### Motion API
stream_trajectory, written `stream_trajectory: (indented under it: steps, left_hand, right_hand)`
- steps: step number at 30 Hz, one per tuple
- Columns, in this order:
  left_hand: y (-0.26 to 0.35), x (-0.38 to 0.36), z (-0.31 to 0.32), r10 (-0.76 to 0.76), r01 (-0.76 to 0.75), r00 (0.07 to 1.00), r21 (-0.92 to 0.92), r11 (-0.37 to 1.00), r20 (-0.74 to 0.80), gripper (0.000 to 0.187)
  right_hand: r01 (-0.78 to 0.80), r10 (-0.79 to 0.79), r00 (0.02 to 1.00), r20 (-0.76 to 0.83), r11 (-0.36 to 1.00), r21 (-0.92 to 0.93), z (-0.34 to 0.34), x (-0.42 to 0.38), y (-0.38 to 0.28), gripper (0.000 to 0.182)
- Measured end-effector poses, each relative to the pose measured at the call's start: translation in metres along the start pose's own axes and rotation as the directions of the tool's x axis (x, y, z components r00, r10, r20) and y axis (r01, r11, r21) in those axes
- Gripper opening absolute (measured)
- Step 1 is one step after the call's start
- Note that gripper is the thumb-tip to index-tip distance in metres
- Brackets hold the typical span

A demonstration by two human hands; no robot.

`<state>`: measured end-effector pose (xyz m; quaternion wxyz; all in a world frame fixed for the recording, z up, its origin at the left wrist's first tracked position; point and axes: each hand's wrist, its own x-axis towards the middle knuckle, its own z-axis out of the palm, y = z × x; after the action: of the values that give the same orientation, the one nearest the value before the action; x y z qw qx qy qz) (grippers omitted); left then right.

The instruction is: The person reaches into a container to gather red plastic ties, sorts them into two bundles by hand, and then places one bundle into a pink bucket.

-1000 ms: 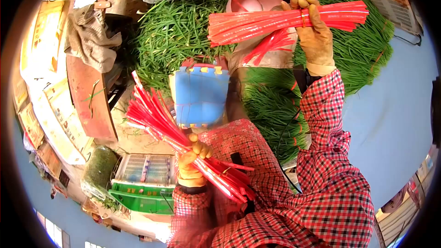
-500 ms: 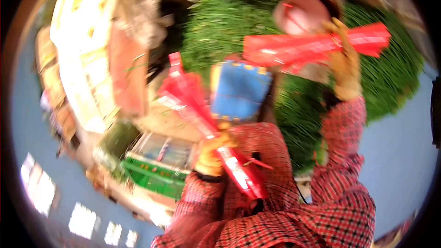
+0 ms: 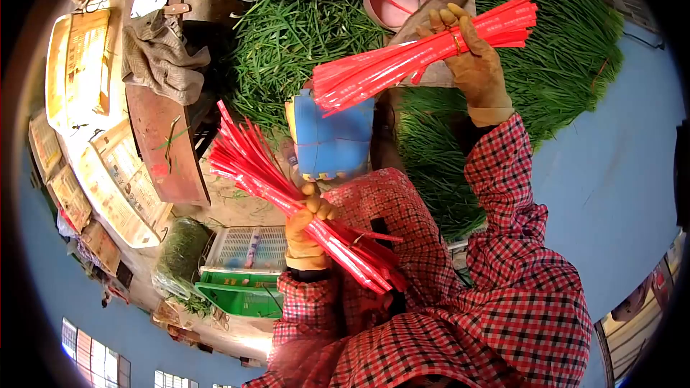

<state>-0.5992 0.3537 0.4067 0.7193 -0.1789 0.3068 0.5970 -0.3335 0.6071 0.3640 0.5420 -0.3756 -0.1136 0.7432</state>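
My left hand point(image 3: 307, 228), in a tan glove, is closed around a bundle of red plastic strips point(image 3: 248, 165). The strips fan out beyond the fist, and their lower ends lie over my lap. Held higher and to the right, a second bundle of red plastic strips point(image 3: 374, 72) is in the grip of my gloved right hand point(image 3: 471, 65). A thin yellowish tie circles this bundle near my fingers. Between the two bundles and below them sits a blue pad with yellow edges point(image 3: 334, 140), partly covered by the right bundle.
Long green stalks point(image 3: 553, 65) lie heaped at the right, with looser greens point(image 3: 302, 43) at the top. A pink bucket point(image 3: 381, 11) stands among them. At the left are a wooden bench point(image 3: 162, 151) with a cloth point(image 3: 162, 57), pale crates point(image 3: 122, 194) and a green crate point(image 3: 241, 294).
Both bundles have shifted left in the view along with the surroundings, and the right one sits higher. The picture is sharper. Each hand keeps its hold.
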Motion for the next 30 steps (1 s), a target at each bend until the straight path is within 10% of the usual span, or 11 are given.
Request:
stream_trajectory:
  steps: [24, 30]
  left_hand:
    - [-0.008, -0.005, 0.014, 0.031, -0.032, 0.997, -0.015, 0.999, -0.076, 0.047]
    - [-0.003, -0.011, 0.002, 0.027, -0.028, 0.997, -0.021, 0.999, -0.067, 0.047]
  right_hand:
    - [-0.049, 0.024, 0.974, 0.226, 0.993, 0.106, 0.016, 0.008, 0.013, 0.036]
    - [0.184, -0.114, 0.946, 0.302, 0.959, -0.213, 0.024, -0.009, 0.021, 0.029]
